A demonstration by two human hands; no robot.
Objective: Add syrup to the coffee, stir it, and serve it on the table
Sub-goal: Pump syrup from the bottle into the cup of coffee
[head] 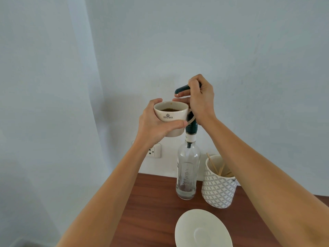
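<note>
My left hand (156, 122) holds a white coffee cup (170, 115) up in the air, dark coffee showing inside it. The cup sits just under the dark green pump spout (180, 90) of a clear glass syrup bottle (188, 168) that stands on the wooden table (153, 207). My right hand (200, 98) wraps over the pump head, with the fingers curled around it. The bottle looks nearly empty, with a little liquid at the bottom.
A patterned white-and-grey cup (218, 186) with several wooden stir sticks stands right of the bottle. A white saucer (203, 229) lies at the table's near edge. A wall socket (154, 151) is behind my left wrist. A pale wall rises close behind.
</note>
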